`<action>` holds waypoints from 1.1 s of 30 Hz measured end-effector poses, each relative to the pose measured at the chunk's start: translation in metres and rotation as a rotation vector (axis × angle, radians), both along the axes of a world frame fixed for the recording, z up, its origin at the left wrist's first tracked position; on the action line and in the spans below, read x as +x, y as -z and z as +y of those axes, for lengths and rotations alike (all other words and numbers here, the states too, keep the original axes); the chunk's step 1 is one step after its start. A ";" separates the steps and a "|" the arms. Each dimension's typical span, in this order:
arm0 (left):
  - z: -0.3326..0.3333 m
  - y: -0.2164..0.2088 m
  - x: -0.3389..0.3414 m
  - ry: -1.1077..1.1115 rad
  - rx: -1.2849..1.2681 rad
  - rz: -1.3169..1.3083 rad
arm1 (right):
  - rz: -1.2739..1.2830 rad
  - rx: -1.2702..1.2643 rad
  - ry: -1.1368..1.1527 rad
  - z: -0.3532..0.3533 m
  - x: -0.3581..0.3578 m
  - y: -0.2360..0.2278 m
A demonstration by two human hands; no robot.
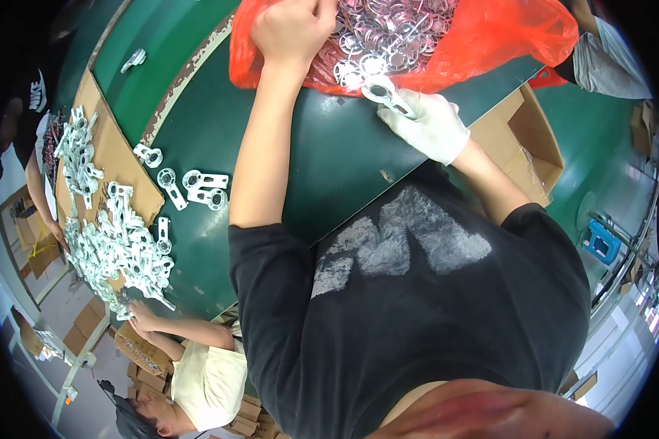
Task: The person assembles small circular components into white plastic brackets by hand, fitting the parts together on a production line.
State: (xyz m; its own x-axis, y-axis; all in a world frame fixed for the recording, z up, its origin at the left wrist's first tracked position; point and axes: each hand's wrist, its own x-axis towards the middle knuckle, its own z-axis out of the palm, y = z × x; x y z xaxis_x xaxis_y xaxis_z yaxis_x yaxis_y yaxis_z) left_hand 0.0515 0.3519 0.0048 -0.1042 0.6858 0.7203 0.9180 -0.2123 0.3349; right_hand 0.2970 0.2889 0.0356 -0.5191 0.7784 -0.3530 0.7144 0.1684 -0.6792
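My right hand (428, 130), in a white glove, is closed around the slotted shank of a pale metal ring-headed part (380, 91). The ring end points away from me over the near edge of a red plastic bag (490, 44). My bare left hand (293, 31) is at the bag's left side with its fingers curled in. Whatever it grips, if anything, is hidden at the top of the picture. Beside it, shiny round metal rings (399, 33) lie heaped in the bag.
Several similar pale parts (172, 189) lie on the green table (322, 157), left of my left forearm. More are piled on flattened cardboard (143, 186). One co-worker's hand (143, 318) touches that pile; another person stands far left. An open cardboard box (538, 135) is at the right.
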 end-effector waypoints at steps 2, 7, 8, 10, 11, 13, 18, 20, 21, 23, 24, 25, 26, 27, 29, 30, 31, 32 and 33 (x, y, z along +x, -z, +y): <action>0.009 -0.009 0.007 -0.159 -0.132 -0.028 | 0.020 0.012 0.013 0.003 0.001 0.001; 0.028 0.003 -0.003 -0.001 -0.274 -0.208 | -0.003 0.027 -0.010 0.004 -0.012 -0.007; 0.030 0.048 -0.012 -0.104 -0.133 -0.155 | 0.007 0.035 -0.052 0.000 -0.019 -0.010; 0.016 0.034 0.015 -0.066 -0.278 -0.101 | 0.020 0.056 0.001 0.006 -0.013 0.001; 0.006 0.014 0.023 -0.090 -0.403 -0.111 | 0.071 0.027 0.040 0.008 -0.013 0.004; 0.001 0.020 0.021 -0.011 -0.458 -0.155 | 0.125 0.034 0.054 0.020 -0.013 0.012; -0.046 0.037 0.014 0.105 -0.365 -0.005 | 0.315 -0.036 0.151 0.048 -0.019 0.020; -0.066 0.034 0.013 0.153 -0.343 0.007 | 0.378 -0.050 0.172 0.049 -0.021 0.024; -0.078 0.032 0.013 0.172 -0.398 -0.020 | 0.377 -0.051 0.173 0.048 -0.019 0.025; -0.098 0.032 0.009 0.181 -0.392 -0.035 | 0.250 -0.033 0.157 0.046 -0.026 0.018; -0.107 0.032 0.010 0.164 -0.558 -0.252 | 0.248 0.000 0.130 0.045 -0.026 0.015; -0.118 0.023 0.014 0.149 -0.717 -0.472 | 0.245 0.034 0.105 0.044 -0.023 0.013; -0.126 0.013 0.020 0.097 -0.708 -0.566 | 0.345 0.045 0.120 0.045 -0.021 0.024; -0.132 0.007 0.021 0.091 -0.713 -0.567 | 0.346 0.039 0.116 0.045 -0.016 0.030; -0.143 -0.001 0.021 -0.008 -0.661 -0.482 | 0.284 0.003 0.102 0.039 -0.017 0.015; -0.150 -0.006 0.022 0.000 -0.465 -0.282 | 0.281 -0.070 0.089 0.035 -0.019 0.007; -0.155 -0.015 0.023 0.087 -0.489 -0.450 | 0.299 -0.129 0.078 0.031 -0.020 0.006; -0.161 -0.021 0.023 0.173 -0.510 -0.620 | 0.315 -0.189 0.068 0.026 -0.022 0.002; -0.171 -0.017 0.024 0.230 -0.624 -1.015 | 0.271 -0.216 0.063 0.020 -0.024 -0.005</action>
State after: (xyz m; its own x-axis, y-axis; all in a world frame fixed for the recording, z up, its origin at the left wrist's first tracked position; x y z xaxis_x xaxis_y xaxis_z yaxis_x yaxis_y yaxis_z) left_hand 0.0759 0.1807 0.0213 -0.2594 0.9626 -0.0786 0.1409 0.1182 0.9829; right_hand 0.2734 0.3090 0.0404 -0.5700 0.7341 -0.3691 0.5075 -0.0388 -0.8608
